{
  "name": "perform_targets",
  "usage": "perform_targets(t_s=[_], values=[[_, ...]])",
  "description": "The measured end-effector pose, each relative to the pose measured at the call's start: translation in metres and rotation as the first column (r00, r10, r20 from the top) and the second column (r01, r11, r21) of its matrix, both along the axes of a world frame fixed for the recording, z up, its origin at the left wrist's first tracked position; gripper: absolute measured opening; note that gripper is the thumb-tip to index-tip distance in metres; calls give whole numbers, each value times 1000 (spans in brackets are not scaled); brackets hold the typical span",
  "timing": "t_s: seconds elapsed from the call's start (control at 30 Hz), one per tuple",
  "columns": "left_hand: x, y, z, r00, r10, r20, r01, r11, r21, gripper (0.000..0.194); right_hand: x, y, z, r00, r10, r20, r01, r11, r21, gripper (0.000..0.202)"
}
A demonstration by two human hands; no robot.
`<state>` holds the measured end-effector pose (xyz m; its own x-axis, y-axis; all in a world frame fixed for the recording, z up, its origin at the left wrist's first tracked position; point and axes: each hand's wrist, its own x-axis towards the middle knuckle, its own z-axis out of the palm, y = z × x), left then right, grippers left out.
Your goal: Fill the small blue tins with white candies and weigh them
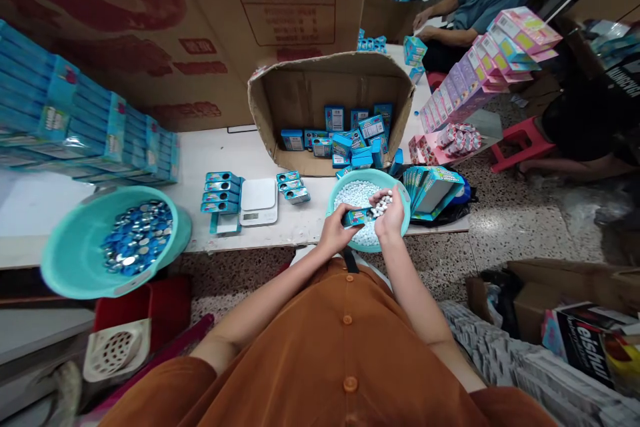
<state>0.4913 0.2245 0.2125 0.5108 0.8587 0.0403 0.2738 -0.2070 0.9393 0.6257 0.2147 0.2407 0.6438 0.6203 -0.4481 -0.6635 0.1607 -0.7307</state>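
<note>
Left hand (336, 230), forearm angled inward, fingers curled around one small blue tin (356, 217). Right hand (390, 212), just beside, cupped over a heap of small white round candies (383, 203). Both hover over one teal plastic basin (403, 195) of white candies. Left of hands: one white scale (259, 202), smooth, flat.

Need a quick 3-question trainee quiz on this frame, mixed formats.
1. True or false: the left hand holds a small blue tin.
2. The right hand holds: A) white tablets B) blue lids C) a pink box.
3. Fill in: the scale sits on the table between two stacks of ____.

Key
1. True; it is held over the teal basin of white tablets.
2. A.
3. Tins: one stack on its left, one on its right.
</note>
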Motion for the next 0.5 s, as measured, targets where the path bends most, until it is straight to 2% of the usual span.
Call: perform_targets(t_s=[0.17,0.33,0.5], values=[[3,-3,-7,998,44,43,-42,998,-55,33,-3,-3,-4,998,9,66,-9,1000,12,34],[5,-3,-6,998,9,69,-5,998,-56,32,-3,-3,-3,988,-9,157,8,1000,6,39],[7,-1,-2,998,39,54,-37,998,-45,31,-1,-2,-1,984,3,178,-5,1000,16,42]])
